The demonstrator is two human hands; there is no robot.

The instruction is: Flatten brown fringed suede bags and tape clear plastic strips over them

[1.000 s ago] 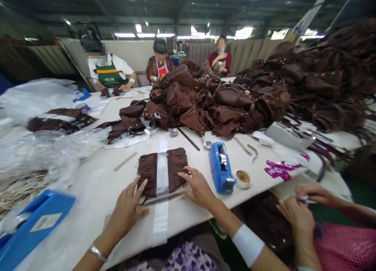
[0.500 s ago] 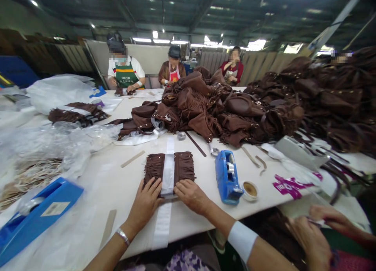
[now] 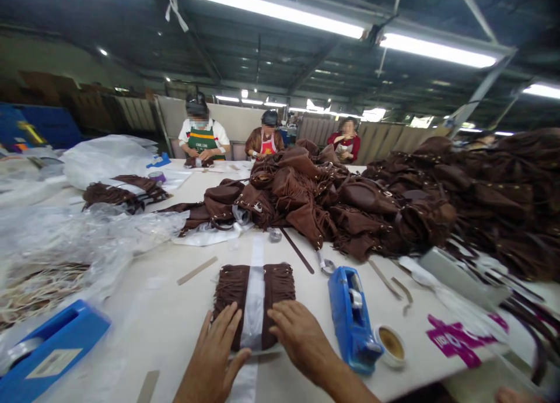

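A flat brown fringed piece (image 3: 280, 280) lies on the white table, with a white strip (image 3: 252, 309) running down its middle and beyond its far and near edges. My left hand (image 3: 215, 347) rests on the piece's near left part, fingers extended and thumb apart by the strip. Over the near right part lies my right hand (image 3: 301, 336), its fingers stretched forward and flat on the fringe. Neither hand is wrapped round anything.
Blue tape dispensers stand at right (image 3: 353, 321) and lower left (image 3: 52, 350). Beside the right one is a small round tub (image 3: 390, 346). Brown fringed bags (image 3: 297, 187) are heaped behind; clear plastic (image 3: 87, 234) lies left. People work across the table.
The view has tilted upward, so the table items appear lower. My left thumb has spread from the fingers, and the fringed piece's near end is less covered by my hands.
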